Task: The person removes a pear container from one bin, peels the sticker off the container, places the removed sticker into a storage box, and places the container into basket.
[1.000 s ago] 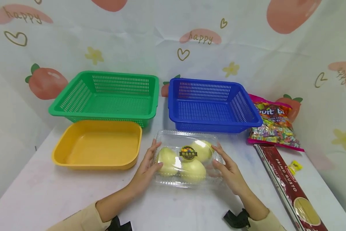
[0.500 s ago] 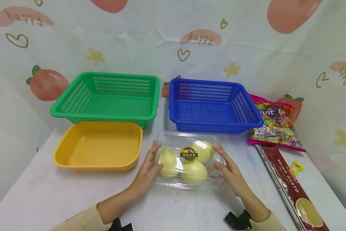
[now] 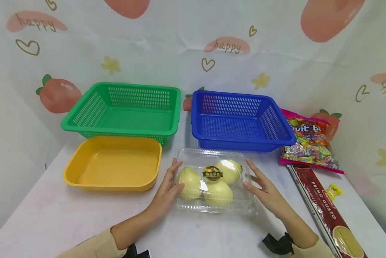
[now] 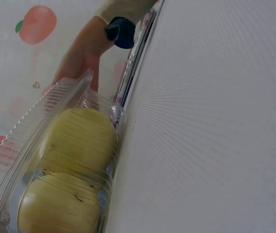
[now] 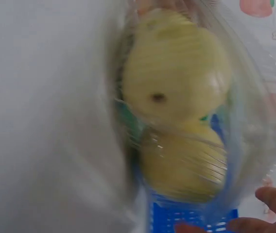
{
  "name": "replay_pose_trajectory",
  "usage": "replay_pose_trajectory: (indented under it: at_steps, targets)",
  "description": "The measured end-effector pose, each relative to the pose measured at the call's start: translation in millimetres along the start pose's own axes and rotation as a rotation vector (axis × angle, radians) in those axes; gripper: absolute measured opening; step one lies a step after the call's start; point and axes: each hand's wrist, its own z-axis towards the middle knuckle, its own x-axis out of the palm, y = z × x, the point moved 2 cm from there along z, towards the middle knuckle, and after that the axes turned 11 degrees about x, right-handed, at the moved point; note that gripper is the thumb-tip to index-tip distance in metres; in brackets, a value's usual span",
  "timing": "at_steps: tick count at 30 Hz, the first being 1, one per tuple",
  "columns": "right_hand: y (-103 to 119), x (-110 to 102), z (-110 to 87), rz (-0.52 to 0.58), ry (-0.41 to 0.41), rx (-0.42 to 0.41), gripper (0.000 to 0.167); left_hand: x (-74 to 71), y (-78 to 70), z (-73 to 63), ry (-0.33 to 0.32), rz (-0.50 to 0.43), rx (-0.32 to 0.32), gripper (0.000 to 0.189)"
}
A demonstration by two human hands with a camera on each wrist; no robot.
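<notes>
Fingers (image 3: 171, 171) of the left hand (image 3: 163, 196) are being held bent round the left end of a clear container (image 3: 212, 173), those of the right hand (image 3: 267, 191) being held apart at its right end, contact unclear. Seemingly it is being supported by the white table (image 3: 196, 236), just before the blue basket (image 3: 241, 143). Its thin plastic is being judged slick and flexible, the yellow fruit (image 3: 218, 194) weighty and bruisable, so lifting under both ends is being favoured over squeezing.

Staged tabletop (image 3: 209, 234) corner, fruit-print fabric backdrop (image 3: 167, 46)
</notes>
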Motion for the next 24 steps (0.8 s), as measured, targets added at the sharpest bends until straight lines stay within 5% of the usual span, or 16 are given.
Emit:
replay_pose_trajectory:
  at_steps: [9, 18, 24]
  targets:
    - [37.7, -24.5, 3.6, -0.174, 0.042, -0.092, 0.072, 0.2, -0.3, -0.4, -0.005, 0.006, -0.004, 0.058]
    - [72.9, -24.4, 23.6, -0.335, 0.091, -0.228, 0.059, 0.3, 0.3, 0.1, -0.003, 0.005, -0.010, 0.059]
    - [92.2, -19.9, 40.9, -0.421, 0.139, -0.237, 0.055, 0.6, 1.0, -0.3, -0.004, 0.010, -0.003, 0.059]
